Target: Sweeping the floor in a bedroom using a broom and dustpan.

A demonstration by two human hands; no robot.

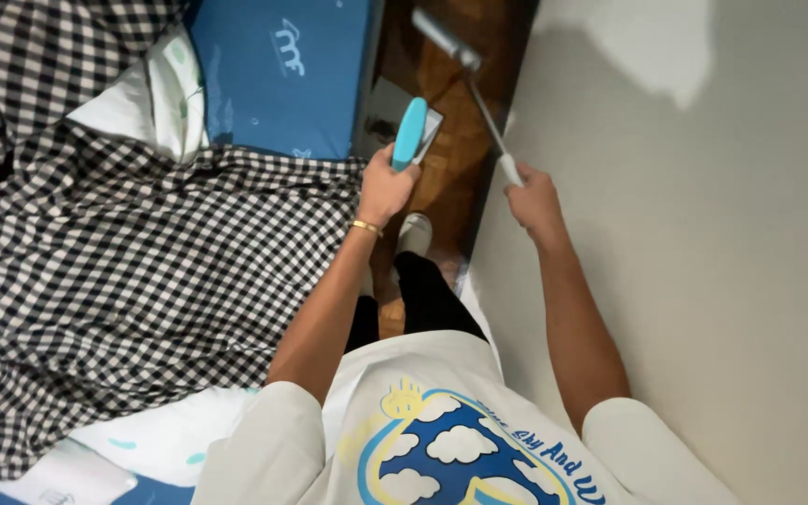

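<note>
My left hand [385, 185] grips a turquoise oblong brush-like tool [410, 133], held upright above the narrow strip of wooden floor. My right hand [533, 198] holds the white grip of a thin metal rod [488, 114] that runs up to a grey roller-like head [443, 37] over the floor near the wall. A gold bracelet [364, 226] circles my left wrist. Both arms reach forward over my white printed shirt.
A bed with a black-and-white checked blanket [123, 271] fills the left. A blue mattress [278, 75] and a white pillow [165, 93] lie at the top left. A plain pale wall [703, 243] fills the right. My white-shoed foot [413, 232] stands on the wooden floor [451, 159].
</note>
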